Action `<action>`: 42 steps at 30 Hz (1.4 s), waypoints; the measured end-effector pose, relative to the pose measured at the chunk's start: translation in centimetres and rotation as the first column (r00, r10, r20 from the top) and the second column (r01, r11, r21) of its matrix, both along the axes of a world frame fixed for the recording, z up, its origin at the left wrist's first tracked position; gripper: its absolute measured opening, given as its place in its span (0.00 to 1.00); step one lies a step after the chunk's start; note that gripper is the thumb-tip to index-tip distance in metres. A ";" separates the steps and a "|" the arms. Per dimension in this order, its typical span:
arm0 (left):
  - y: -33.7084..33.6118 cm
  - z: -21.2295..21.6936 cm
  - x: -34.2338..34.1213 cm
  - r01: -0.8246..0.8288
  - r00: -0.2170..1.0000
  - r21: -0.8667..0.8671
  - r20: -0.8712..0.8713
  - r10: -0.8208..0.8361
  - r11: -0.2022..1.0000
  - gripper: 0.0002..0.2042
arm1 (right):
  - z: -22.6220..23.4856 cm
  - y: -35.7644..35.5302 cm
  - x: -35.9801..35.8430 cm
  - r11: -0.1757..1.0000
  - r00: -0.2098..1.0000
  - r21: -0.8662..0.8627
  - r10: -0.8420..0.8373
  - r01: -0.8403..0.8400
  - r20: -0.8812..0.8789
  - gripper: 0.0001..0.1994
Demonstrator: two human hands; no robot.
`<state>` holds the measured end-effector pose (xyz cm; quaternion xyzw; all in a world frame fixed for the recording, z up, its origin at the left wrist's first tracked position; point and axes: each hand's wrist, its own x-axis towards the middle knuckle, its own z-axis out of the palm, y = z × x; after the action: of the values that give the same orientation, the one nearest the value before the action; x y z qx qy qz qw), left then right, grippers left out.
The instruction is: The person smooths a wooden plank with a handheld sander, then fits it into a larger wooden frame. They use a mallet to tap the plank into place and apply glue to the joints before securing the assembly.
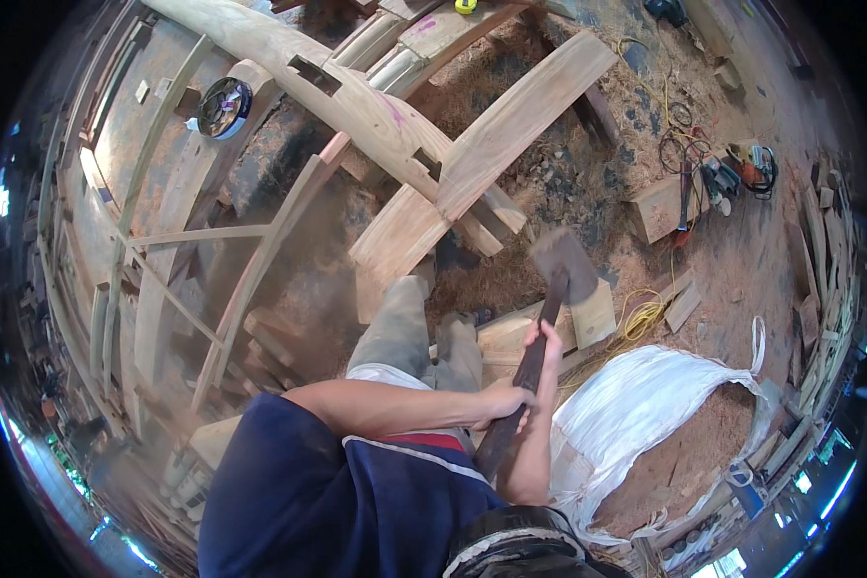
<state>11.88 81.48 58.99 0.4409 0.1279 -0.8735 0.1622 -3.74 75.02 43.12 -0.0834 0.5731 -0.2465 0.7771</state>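
Note:
Both my hands are closed around the dark handle of a big mallet (570, 262), whose blocky head is slightly blurred. My left hand (504, 403) grips the lower part of the handle, its forearm reaching across my body. Higher up, closer to the head, my right hand (546, 345) is wrapped round the handle. Beyond the mallet lies a long pale timber beam (375, 114) with rectangular slots cut through it. A squared timber (525, 120) crosses its near end, and another timber piece (395, 236) continues on the other side of the joint.
To the right stands a white woven sack (636, 395) with sawdust in it. Power tools (737, 173) and cords lie by a wood block (666, 210), and a yellow cord (643, 318) is coiled nearer. Curved wooden strips (260, 260) fill the left. A round tin (224, 108) rests on timber.

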 end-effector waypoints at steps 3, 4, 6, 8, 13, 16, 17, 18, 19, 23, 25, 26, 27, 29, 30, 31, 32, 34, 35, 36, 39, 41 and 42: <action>1.7 0.5 -2.8 0.082 0.981 0.169 -0.189 -0.049 0.982 0.07 | 5.2 5.5 -2.5 0.997 0.961 0.043 -0.051 0.065 -0.273 0.15; 2.0 0.5 -4.1 0.065 0.981 0.180 -0.190 -0.030 0.981 0.07 | 6.9 6.8 -3.2 0.994 0.938 0.049 -0.078 0.100 -0.337 0.14; 2.3 0.0 -6.4 0.069 0.960 0.232 -0.279 -0.001 0.970 0.06 | 9.3 9.8 -4.2 0.942 0.869 -0.095 -0.335 0.323 -0.365 0.14; 2.6 -1.7 -7.0 0.113 0.953 0.252 -0.301 -0.033 0.961 0.07 | 9.6 11.9 -5.5 0.938 0.813 -0.052 -0.325 0.344 -0.482 0.13; 4.0 -4.2 -1.8 0.045 0.960 0.368 -0.274 0.062 0.929 0.10 | 3.6 12.8 -4.5 0.948 0.906 0.295 0.014 0.123 -0.423 0.14; 4.2 -2.9 4.3 -0.047 0.984 0.378 -0.144 0.109 0.924 0.05 | 0.4 11.2 2.1 0.947 0.967 0.301 0.176 -0.114 -0.186 0.15; 4.2 -2.1 6.2 -0.105 0.992 0.359 -0.032 0.125 0.927 0.06 | -0.7 10.3 5.5 0.927 0.967 0.358 0.180 -0.106 -0.179 0.15; 4.0 -1.3 7.9 -0.187 0.982 0.320 0.089 0.167 0.929 0.07 | -1.5 9.1 8.6 0.925 0.963 0.316 0.252 -0.212 -0.092 0.16; 3.7 -0.7 9.2 -0.198 0.974 0.330 0.169 0.148 0.923 0.08 | -2.4 7.9 11.6 0.878 0.932 0.348 0.361 -0.329 -0.031 0.16; 1.6 -0.7 9.8 -0.455 0.888 0.259 0.199 0.414 0.852 0.05 | -3.3 5.6 15.1 0.913 0.954 0.357 0.098 -0.199 0.282 0.13; 2.0 -0.4 8.0 -0.308 0.950 0.277 0.145 0.277 0.910 0.05 | -3.2 6.0 12.7 0.908 0.970 0.362 0.151 -0.212 0.189 0.12; 2.6 -0.1 7.0 -0.346 0.937 0.324 0.174 0.304 0.881 0.06 | -3.6 6.2 11.5 0.639 0.966 0.765 -0.240 0.086 0.092 0.10; 3.2 0.2 6.3 -0.336 0.940 0.328 0.179 0.291 0.883 0.06 | -3.1 7.2 9.9 0.677 0.954 0.734 -0.250 0.051 0.164 0.10; 3.8 0.4 5.7 -0.257 0.964 0.370 0.168 0.207 0.893 0.06 | -2.9 8.0 7.4 0.665 0.924 0.746 -0.293 0.013 0.245 0.09; 3.8 0.3 6.0 -0.260 0.966 0.368 0.101 0.239 0.893 0.07 | -2.9 8.2 6.5 0.679 0.939 0.734 -0.263 0.015 0.224 0.08; 3.7 0.1 6.6 -0.266 0.962 0.365 0.041 0.270 0.892 0.07 | -3.0 8.0 6.2 0.692 0.968 0.717 -0.227 0.085 0.105 0.08; 3.1 -0.4 7.4 -0.253 0.963 0.384 0.014 0.269 0.888 0.07 | -3.1 7.9 6.1 0.695 0.973 0.707 -0.226 0.128 0.047 0.08; 1.6 -1.6 9.6 -0.221 0.965 0.436 -0.030 0.260 0.872 0.08 | -3.7 7.0 7.2 0.713 0.967 0.654 -0.216 0.253 -0.138 0.10; 1.1 -2.1 11.0 -0.223 0.962 0.445 -0.043 0.269 0.868 0.08 | -4.0 6.7 8.0 0.787 0.996 0.611 -0.078 0.092 -0.049 0.11; 0.8 -2.4 12.2 -0.221 0.971 0.408 0.009 0.238 0.886 0.08 | -4.5 6.3 9.1 0.830 0.998 0.557 0.038 -0.006 -0.046 0.12; 0.5 -2.0 13.6 -0.182 0.981 0.455 0.030 0.189 0.872 0.07 | -5.9 5.7 12.4 0.781 0.992 0.614 0.116 -0.116 0.040 0.17; 0.7 -1.3 12.8 -0.360 0.932 0.362 0.172 0.319 0.860 0.07 | -7.0 5.3 13.9 0.845 0.871 0.358 0.225 -0.398 0.437 0.13; 0.7 -1.1 12.0 -0.429 0.903 0.337 0.190 0.385 0.838 0.07 | -7.3 5.2 14.1 0.800 0.923 0.540 0.046 -0.263 0.382 0.11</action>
<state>23.84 82.18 57.85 0.4754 0.3719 -0.7519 0.2650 10.35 80.22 35.79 0.1562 0.4642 -0.0050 0.8718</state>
